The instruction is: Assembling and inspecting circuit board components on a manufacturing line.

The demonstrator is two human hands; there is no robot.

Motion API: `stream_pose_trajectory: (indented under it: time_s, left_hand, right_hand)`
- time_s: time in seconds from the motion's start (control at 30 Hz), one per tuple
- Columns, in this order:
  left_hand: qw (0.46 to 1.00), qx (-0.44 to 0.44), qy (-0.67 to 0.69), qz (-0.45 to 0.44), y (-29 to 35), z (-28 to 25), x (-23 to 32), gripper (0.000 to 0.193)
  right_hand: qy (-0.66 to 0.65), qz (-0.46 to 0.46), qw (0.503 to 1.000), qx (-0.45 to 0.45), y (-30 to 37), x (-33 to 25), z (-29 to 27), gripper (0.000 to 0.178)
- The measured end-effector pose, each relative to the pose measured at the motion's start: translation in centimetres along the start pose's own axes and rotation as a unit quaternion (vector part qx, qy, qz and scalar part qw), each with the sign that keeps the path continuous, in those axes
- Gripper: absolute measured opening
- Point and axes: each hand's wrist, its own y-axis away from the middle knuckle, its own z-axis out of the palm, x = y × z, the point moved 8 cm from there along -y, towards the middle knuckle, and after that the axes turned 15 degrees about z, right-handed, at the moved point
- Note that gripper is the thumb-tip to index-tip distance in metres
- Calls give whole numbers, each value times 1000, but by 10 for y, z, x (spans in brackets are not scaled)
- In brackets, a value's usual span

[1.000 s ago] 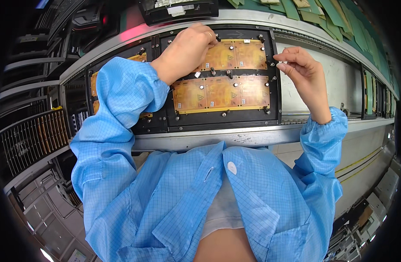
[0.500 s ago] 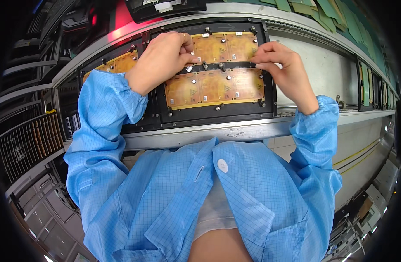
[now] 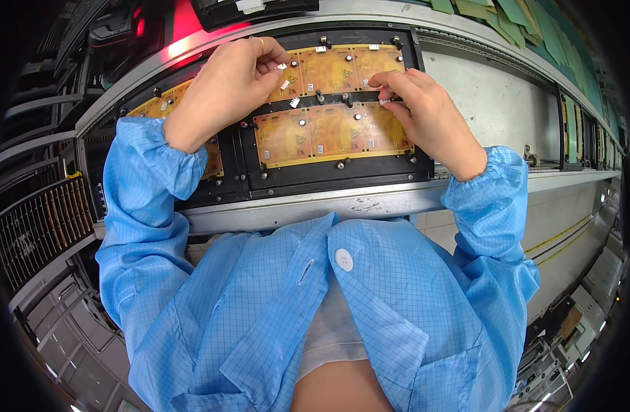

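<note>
My left hand is closed in a pinch on a small white connector, over the left end of the upper yellow-brown circuit board panel. Below its fingertips are two more loose white connectors, one over the panel's lower edge and one on the black strip between the panels. Thumb and fingers of my right hand pinch another white connector between the upper panel and the lower circuit board panel. Both panels lie flat in a black carrier frame.
Another carrier with a yellow-brown panel sits to the left, partly behind my forearm. The metal rail runs along the near side. Green sheets are piled at the far right. A black tray stands beyond the carrier.
My left hand has shifted left and slightly away from me. My right hand has moved left from the panel's right edge, and the connector in it now shows.
</note>
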Motion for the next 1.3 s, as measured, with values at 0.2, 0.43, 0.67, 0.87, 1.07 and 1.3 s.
stream_pose_trajectory:
  time_s: [0.2, 0.43, 0.67, 0.87, 1.07, 1.3]
  left_hand:
    - [1000, 11, -6, 2, 18, -7, -4, 17]
    - [998, 7, -40, 49, 41, -7, 10, 14]
    - [996, -3, -58, 68, 51, 7, 15, 15]
    - [990, 12, -84, 112, 52, 17, 16, 13]
    - [991, 3, -89, 101, 52, 19, 17, 11]
    - [991, 21, -81, 102, 52, 19, 18, 11]
  right_hand:
    - [26, -31, 999, 4, 0, -7, 3, 28]
    - [46, -82, 995, 20, -17, -38, 6, 27]
    - [55, -158, 986, 3, -41, -70, 56, 21]
    - [-72, -120, 989, 37, -46, -61, 36, 18]
    - [-80, -37, 994, 58, -32, -37, -2, 19]
    - [-155, 72, 984, 48, -10, -1, -6, 18]
